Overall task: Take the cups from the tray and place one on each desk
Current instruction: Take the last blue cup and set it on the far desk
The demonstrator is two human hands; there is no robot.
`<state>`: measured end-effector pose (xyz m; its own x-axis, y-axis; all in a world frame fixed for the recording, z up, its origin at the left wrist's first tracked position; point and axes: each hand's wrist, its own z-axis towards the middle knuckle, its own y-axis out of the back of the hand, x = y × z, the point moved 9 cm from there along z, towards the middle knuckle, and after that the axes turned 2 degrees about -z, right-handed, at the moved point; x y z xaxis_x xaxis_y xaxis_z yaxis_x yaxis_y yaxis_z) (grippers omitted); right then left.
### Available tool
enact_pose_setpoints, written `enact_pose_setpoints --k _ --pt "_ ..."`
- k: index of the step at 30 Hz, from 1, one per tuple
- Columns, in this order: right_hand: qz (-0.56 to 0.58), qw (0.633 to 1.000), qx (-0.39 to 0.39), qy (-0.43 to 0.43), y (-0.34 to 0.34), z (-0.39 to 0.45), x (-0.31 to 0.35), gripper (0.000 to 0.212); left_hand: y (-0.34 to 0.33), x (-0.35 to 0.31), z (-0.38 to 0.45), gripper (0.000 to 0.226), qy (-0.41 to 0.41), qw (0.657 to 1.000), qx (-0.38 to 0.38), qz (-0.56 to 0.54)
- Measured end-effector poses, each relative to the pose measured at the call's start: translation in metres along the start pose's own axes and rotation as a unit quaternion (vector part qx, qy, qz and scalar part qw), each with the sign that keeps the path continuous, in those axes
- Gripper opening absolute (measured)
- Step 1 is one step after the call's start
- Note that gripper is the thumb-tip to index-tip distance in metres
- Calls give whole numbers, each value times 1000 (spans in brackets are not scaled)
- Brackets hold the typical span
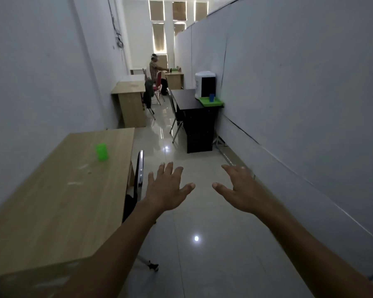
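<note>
A green cup (101, 151) stands upright on the light wooden desk (52, 201) at my left. Further down the aisle, a green tray (215, 102) lies on the corner of a dark desk (184, 99) by the right wall, with a blue cup (211, 97) standing in it. My left hand (167, 188) and my right hand (241, 187) are stretched out over the floor in front of me, fingers spread, holding nothing. Both are well short of the tray.
A white water dispenser (205, 83) stands behind the tray. Chairs sit at the near desk (138, 179) and the dark desk (173, 112). Another wooden desk (130, 91) stands further left. A person (154, 68) is at a far desk. A tiled aisle runs between.
</note>
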<state>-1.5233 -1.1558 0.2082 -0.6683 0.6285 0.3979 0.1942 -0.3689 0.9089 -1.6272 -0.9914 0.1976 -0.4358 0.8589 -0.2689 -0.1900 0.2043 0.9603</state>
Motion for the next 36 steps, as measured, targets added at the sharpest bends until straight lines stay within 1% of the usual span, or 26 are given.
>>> enact_pose_setpoints --k 5,10,14,17,22,26,29,36 --pt "4 1000 -3 -25 -4 95 -34 72 -19 8 104 74 -13 999 31 6" --pt "13 999 -8 -34 -16 209 -81 74 -37 15 225 74 -22 999 35 14" --pt "37 999 -27 -18 -15 312 -116 76 -47 13 332 74 -22 999 29 14" --pt "59 998 -15 -3 -12 386 -135 75 -52 9 408 75 -13 999 35 1" --pt "66 998 -8 7 -7 504 -164 74 -49 9 521 76 2 1000 19 -19" --pt "54 998 12 8 -20 586 -185 81 -55 24 607 75 11 1000 15 -24" --pt "41 999 8 7 -29 653 -201 89 -63 37 673 74 6 1000 10 -25" --pt "21 1000 7 2 -49 826 -218 92 -62 77 840 71 -16 999 -5 -47"
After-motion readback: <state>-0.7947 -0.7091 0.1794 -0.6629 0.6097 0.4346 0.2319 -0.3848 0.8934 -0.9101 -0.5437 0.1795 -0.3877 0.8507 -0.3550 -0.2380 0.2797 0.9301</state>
